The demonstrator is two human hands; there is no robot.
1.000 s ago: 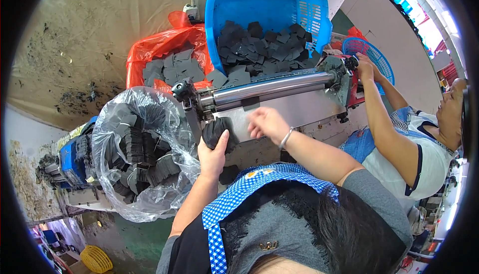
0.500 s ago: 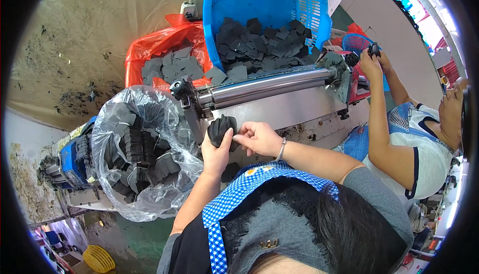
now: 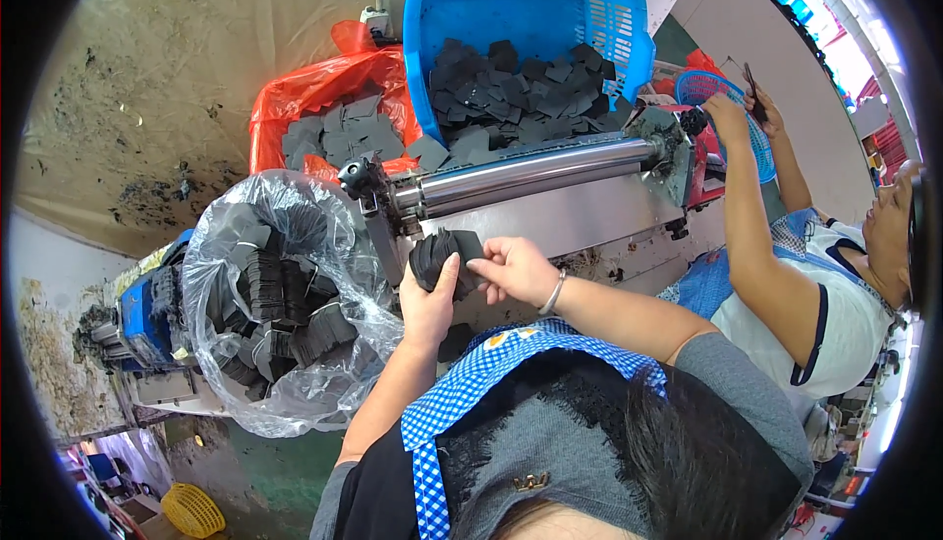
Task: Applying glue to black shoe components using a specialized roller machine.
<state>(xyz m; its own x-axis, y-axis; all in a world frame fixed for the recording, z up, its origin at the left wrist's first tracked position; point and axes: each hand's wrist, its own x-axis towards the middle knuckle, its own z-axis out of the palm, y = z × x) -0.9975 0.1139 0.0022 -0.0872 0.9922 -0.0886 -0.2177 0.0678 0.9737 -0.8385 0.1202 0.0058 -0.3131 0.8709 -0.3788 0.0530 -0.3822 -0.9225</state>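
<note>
Open room is lying over the flat, shiny silver metal plate (image 3: 580,218), just past the right hand (image 3: 521,271). The long, round silver metal roller (image 3: 535,176) is blocking the way behind the plate, and the big blue plastic basket (image 3: 501,11) is standing beyond it. The puffy see-through plastic bag of black pieces (image 3: 319,404) is sitting beside the left hand (image 3: 428,306). A stack of thin black squares (image 3: 440,255) is filling the gap between both hands.

large basket (image 3: 491,9): solid blue. plastic bag (image 3: 285,98): plain red. loose pieces (image 3: 530,88): black to dark grey. hand-held stack (image 3: 437,253): black. roller (image 3: 535,181): polished silver. wearer's apron (image 3: 447,399): blue-and-white check. wearer's shirt (image 3: 545,442): grey, with black lace edging. co-worker's shirt (image 3: 840,339): white, with dark trim. small basket (image 3: 193,511): yellow. bracelet (image 3: 555,290): silver.
</note>
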